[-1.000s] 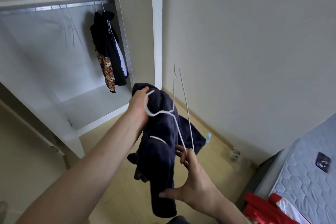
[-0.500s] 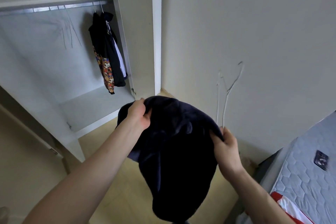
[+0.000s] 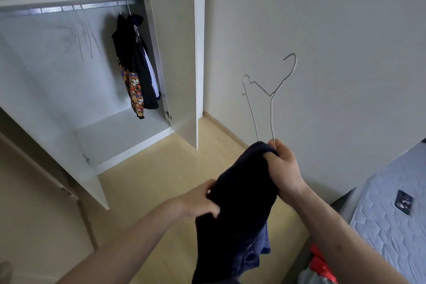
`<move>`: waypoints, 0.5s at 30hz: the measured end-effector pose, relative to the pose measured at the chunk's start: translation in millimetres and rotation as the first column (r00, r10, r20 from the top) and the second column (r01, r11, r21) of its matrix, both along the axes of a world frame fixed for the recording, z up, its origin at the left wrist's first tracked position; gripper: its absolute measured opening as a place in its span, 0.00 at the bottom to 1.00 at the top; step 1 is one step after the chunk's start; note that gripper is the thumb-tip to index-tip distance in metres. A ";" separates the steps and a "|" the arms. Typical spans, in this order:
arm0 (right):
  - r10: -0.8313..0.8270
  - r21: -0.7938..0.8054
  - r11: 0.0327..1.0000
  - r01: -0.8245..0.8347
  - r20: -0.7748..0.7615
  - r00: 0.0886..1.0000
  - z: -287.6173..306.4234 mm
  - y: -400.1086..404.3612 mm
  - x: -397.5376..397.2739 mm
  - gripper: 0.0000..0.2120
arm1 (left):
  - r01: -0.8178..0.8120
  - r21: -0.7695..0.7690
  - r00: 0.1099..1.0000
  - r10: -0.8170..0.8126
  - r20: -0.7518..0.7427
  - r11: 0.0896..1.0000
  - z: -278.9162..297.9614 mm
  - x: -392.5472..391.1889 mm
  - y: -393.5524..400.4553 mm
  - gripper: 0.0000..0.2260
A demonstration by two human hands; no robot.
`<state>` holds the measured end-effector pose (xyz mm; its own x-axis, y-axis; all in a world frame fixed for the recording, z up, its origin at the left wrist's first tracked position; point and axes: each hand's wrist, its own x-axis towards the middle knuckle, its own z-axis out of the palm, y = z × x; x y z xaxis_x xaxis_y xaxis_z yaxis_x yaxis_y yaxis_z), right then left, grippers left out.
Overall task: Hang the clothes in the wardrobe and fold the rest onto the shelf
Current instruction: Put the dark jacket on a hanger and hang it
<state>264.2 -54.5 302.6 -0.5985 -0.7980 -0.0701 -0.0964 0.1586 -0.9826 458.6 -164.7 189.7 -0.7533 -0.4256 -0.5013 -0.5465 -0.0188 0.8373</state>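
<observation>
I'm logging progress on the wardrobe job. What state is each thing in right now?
Wardrobe: door open.
Rail: holds hung clothes and bare hangers.
Wire hanger: off the rail, hook up, in the right hand.
Dark garment: unhung, bunched, hanging between both hands.
Left hand: grips the garment's edge.
Phone: lying on the mattress.

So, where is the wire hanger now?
In the head view, right of centre: the wire hanger sticks up from the right hand, which also grips the dark garment.
</observation>
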 end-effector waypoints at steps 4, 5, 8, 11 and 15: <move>0.010 0.039 0.999 -0.010 -0.003 1.000 -7.9 -0.8 3.3 0.12 | 0.198 -0.242 0.965 -0.145 0.219 0.950 -49.4 -4.5 20.0 0.27; 0.017 0.039 0.999 -0.017 -0.006 1.000 -8.2 -0.3 2.0 0.12 | 0.169 -0.260 0.966 -0.108 0.234 0.951 -58.9 -6.9 22.2 0.17; 0.021 0.035 0.999 -0.020 -0.026 0.999 -7.9 5.1 -11.6 0.11 | -0.032 -0.189 0.977 0.070 0.199 0.982 -70.5 -12.6 15.7 0.12; -0.031 0.109 0.993 0.048 -0.158 0.987 -14.4 15.7 -42.4 0.12 | -0.295 -0.077 0.947 0.302 0.111 0.952 -42.9 -23.6 0.9 0.09; -0.086 0.269 0.946 0.180 -0.327 0.941 -33.7 35.2 -80.3 0.11 | -0.498 0.251 0.846 0.528 -0.069 0.830 9.2 -44.1 -22.0 0.12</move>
<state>183.9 -19.3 268.9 -0.7268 -0.6819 -0.0825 -0.3437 0.4651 -0.8158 414.4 -186.6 198.9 -0.5208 -0.6620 -0.5390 -0.2940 -0.4537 0.8413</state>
